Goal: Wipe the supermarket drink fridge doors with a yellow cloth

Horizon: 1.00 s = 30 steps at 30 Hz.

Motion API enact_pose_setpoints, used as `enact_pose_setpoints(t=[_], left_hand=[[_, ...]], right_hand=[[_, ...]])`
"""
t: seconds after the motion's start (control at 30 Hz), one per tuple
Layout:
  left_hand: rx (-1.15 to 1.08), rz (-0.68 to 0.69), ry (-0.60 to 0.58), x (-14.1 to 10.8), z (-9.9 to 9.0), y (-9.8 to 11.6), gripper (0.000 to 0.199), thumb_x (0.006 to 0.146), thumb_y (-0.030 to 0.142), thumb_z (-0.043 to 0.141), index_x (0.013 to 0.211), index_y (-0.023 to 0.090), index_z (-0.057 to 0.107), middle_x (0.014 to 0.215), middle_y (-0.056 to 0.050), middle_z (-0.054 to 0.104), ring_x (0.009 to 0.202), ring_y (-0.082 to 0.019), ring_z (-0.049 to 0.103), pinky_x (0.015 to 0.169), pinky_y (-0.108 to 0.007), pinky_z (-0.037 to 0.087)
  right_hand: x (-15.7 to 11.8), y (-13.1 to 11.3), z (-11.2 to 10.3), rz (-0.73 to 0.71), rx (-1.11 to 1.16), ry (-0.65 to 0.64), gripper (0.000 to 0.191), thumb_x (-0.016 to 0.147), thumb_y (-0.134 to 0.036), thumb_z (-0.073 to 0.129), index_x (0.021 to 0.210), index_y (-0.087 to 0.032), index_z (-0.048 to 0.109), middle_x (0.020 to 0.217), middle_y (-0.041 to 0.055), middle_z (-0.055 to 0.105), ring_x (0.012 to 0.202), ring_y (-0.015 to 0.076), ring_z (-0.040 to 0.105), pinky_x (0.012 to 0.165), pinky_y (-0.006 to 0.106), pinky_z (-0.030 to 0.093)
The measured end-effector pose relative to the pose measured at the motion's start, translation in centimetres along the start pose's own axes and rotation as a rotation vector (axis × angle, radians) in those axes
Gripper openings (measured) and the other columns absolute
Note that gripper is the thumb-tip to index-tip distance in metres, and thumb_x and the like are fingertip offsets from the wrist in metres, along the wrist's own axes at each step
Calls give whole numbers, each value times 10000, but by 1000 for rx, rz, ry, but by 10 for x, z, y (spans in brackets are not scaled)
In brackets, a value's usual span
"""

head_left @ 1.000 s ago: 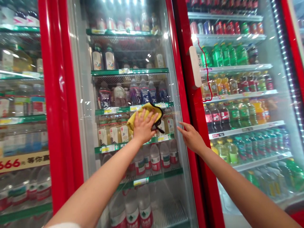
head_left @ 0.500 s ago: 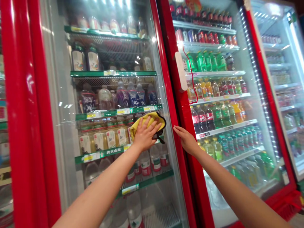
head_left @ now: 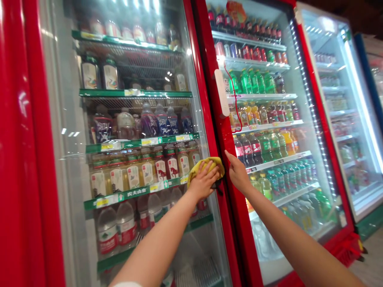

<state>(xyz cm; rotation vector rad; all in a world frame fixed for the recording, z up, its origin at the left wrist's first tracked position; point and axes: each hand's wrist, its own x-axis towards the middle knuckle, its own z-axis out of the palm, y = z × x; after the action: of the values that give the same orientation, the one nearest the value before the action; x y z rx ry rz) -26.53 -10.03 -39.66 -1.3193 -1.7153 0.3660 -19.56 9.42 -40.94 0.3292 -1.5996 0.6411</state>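
Observation:
My left hand presses a yellow cloth with a dark edge against the glass door of the left fridge, close to the door's red right frame. Its fingers lie over the cloth. My right hand is at the red frame just right of the cloth, beside the gap between the two fridges. Its index finger points up and the other fingers are curled; whether they grip the frame's edge is hidden.
Bottles stand on green-edged shelves behind the glass. A white handle with a red cord sits on the right fridge, which holds bottles and cans. Another lit fridge stands farther right.
My left hand and the cloth have slid right across the glass to the door frame. The fingers of my right hand have curled more. The view has shifted slightly right.

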Motion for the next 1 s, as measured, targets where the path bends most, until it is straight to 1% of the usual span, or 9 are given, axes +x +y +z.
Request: enact_pose_setpoints(t=[0.07,0.17,0.23,0.37,0.5,0.63,0.8,0.9,1.0], left_hand=[[20,-121,79,25,-11,-10,800,826,399,670,1552,238,375,1651,-57,313,1565,-330,112,1272,-597,64],[47,-339,205,37,-10,-10,898,811,407,687,1593,250,274,1658,-76,288,1566,-334,112,1266,-616,42],[51,-333,203,35,-2,-4,925,810,426,689,1601,239,248,1664,-85,273,1566,-342,101,1264,-618,37],[55,-123,80,46,-8,-13,866,826,450,666,1581,228,305,1667,-60,278,1569,-315,101,1278,-558,63],[59,-265,163,66,-40,-48,784,856,433,622,1565,242,348,1672,-47,261,1569,-315,94,1279,-569,45],[68,-470,305,48,-41,-48,862,825,396,651,1589,227,288,1676,-67,230,1569,-336,45,1269,-609,26],[74,-334,178,24,-14,-18,865,852,440,613,1604,236,236,1680,-38,213,1566,-342,25,1268,-624,41],[65,-286,152,31,-25,-30,789,888,458,555,1595,256,266,1671,-21,250,1570,-318,43,1271,-615,29],[71,-443,259,26,-48,-57,792,864,443,594,1583,296,295,1661,-20,284,1571,-325,53,1253,-648,-22]], right_hand=[[3,-3,-4,-26,-36,7,626,852,-76,396,1427,-254,568,1413,66,632,1311,224,590,1159,493,435],[3,-8,-10,-54,-89,13,547,899,-121,404,1389,-261,605,1406,73,635,1323,224,577,1155,485,440],[2,-11,-14,-50,-107,30,505,931,-157,401,1376,-259,617,1398,86,638,1326,229,573,1148,486,444],[9,-20,-16,-50,-106,54,470,948,-184,412,1360,-234,632,1377,113,649,1308,245,582,1139,488,447],[21,-30,-12,-87,-89,65,476,944,-164,409,1351,-254,639,1365,91,659,1292,229,596,1146,474,442],[25,-33,-9,-84,-63,92,484,939,-157,401,1344,-264,644,1356,87,666,1287,232,600,1141,493,447],[22,-36,2,-34,-39,124,481,918,-159,414,1321,-238,665,1336,107,677,1266,250,612,1127,507,459],[24,-42,11,-48,-17,107,506,903,-152,433,1345,-267,649,1356,86,667,1278,245,602,1125,501,462],[25,-52,16,-77,-8,73,532,891,-133,436,1363,-277,637,1379,81,651,1295,244,589,1130,501,457]])
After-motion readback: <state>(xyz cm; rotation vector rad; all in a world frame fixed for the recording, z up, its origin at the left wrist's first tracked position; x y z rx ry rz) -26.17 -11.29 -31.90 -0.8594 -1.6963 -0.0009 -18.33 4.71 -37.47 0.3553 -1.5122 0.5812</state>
